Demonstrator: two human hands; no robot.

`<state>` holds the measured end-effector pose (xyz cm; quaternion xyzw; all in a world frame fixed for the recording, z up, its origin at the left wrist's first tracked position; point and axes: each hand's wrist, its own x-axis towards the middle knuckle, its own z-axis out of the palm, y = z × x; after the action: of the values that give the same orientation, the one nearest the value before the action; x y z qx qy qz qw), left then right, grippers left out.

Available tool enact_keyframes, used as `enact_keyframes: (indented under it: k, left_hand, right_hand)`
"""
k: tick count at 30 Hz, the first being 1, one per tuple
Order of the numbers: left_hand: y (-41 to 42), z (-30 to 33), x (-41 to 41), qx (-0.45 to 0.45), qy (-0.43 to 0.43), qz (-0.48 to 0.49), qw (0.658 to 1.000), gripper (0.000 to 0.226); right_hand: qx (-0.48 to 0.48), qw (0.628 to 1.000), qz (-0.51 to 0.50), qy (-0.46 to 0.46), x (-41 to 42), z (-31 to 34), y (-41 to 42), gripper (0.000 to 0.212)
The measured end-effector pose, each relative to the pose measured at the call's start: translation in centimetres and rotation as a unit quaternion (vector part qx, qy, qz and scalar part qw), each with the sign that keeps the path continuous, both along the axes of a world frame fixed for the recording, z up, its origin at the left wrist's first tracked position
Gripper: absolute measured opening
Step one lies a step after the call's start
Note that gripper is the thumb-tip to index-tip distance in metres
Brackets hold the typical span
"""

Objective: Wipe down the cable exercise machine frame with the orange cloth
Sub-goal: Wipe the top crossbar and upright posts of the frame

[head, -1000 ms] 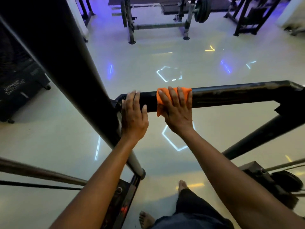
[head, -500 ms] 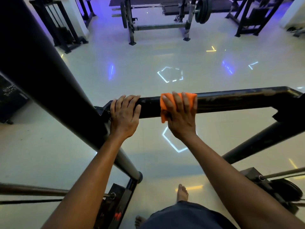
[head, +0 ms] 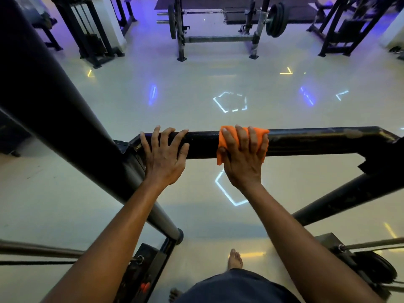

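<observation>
A black horizontal crossbar (head: 317,142) of the cable machine frame runs across the middle of the head view. The orange cloth (head: 225,136) is draped over it, and my right hand (head: 243,158) presses it onto the bar with fingers spread over the top. Just left of that, my left hand (head: 164,154) rests on the bare bar near its joint with a thick black diagonal post (head: 54,110), its fingers laid over the top edge. Most of the cloth is hidden under my right hand.
A second diagonal strut (head: 349,193) drops from the bar's right end. Cables and pulley brackets (head: 140,259) sit low at both sides. My bare feet (head: 235,259) stand on the glossy floor. A barbell rack (head: 218,29) and other machines stand at the back.
The view has tilted so the bar sits lower in frame. My left hand has spread its fingers wider near the joint. My right hand with the cloth has stayed at about the same spot on the bar.
</observation>
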<state>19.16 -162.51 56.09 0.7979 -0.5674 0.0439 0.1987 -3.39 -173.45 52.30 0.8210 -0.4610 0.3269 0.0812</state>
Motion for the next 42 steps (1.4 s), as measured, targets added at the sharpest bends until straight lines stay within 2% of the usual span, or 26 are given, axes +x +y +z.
enact_keyframes:
  k: [2,4,6,8,11,14,17,20,22,24,27,30,34,37,40,42]
  left_hand:
    - [-0.6,0.3,-0.8,0.002,0.014,-0.013,1.000,0.045]
    - [-1.3,0.6,-1.6,-0.006,0.028,-0.033,0.999,0.044]
    - [-2.2,0.9,-2.4,-0.006,0.039,-0.059,0.997,0.044]
    - [-3.0,1.1,-3.5,-0.002,0.048,-0.079,0.996,0.044]
    - [-3.8,1.2,-5.5,-0.010,0.064,-0.086,0.994,0.043]
    - [-4.4,1.3,-7.0,-0.020,0.067,-0.079,0.994,0.042]
    - [-4.8,1.3,-7.7,-0.024,0.066,-0.076,0.995,0.041]
    - [-5.3,1.4,-8.4,-0.024,0.060,-0.082,0.994,0.041]
    - [-5.5,1.3,-9.0,-0.029,0.059,-0.083,0.994,0.042]
    - [-5.6,1.1,-9.6,-0.032,0.056,-0.081,0.995,0.044]
    - [-5.9,1.0,-10.3,-0.032,0.040,-0.070,0.996,0.046]
    - [-6.1,0.7,-10.5,-0.028,0.009,-0.063,0.998,0.048]
    - [-6.3,0.4,-11.1,-0.027,-0.005,-0.048,0.998,0.048]
    - [-6.6,0.2,-12.0,-0.037,-0.008,-0.028,0.999,0.047]
    - [-6.8,0.2,-12.7,-0.033,0.004,-0.024,0.999,0.047]
    - [-6.9,0.2,-12.9,-0.032,0.014,-0.028,0.999,0.047]
  right_hand:
    - [0.020,0.999,-0.017,-0.025,2.1,0.2,0.9,0.051]
    - [0.026,0.999,0.015,-0.031,3.2,0.5,1.4,0.051]
    - [-0.007,0.998,0.069,0.006,1.2,0.4,0.1,0.055]
    - [-0.031,0.996,0.081,0.037,-2.5,0.4,-1.9,0.059]
    - [0.008,1.000,0.017,0.001,-6.5,0.1,-3.5,0.055]
    - [0.054,0.996,-0.038,-0.053,-3.9,0.2,-2.1,0.049]
    - [0.047,0.998,0.025,-0.036,-1.3,0.1,-0.7,0.052]
    - [-0.021,0.996,0.082,0.029,-5.5,-0.1,-3.4,0.059]
    - [-0.021,0.998,0.063,0.022,-9.0,-0.1,-5.1,0.058]
    - [0.019,1.000,0.018,-0.017,-10.5,-0.1,-5.7,0.054]
    - [0.055,0.996,-0.019,-0.060,-7.2,0.0,-4.3,0.049]
    - [0.041,0.998,0.030,-0.043,-4.9,0.0,-3.1,0.049]
    - [-0.029,0.995,0.097,0.023,-9.8,-0.3,-6.2,0.055]
    - [-0.027,0.997,0.071,0.015,-12.6,-0.7,-7.8,0.057]
    - [0.037,0.998,0.006,-0.044,-9.9,-0.5,-6.4,0.049]
    - [0.055,0.997,-0.001,-0.052,-7.1,-0.2,-4.7,0.047]
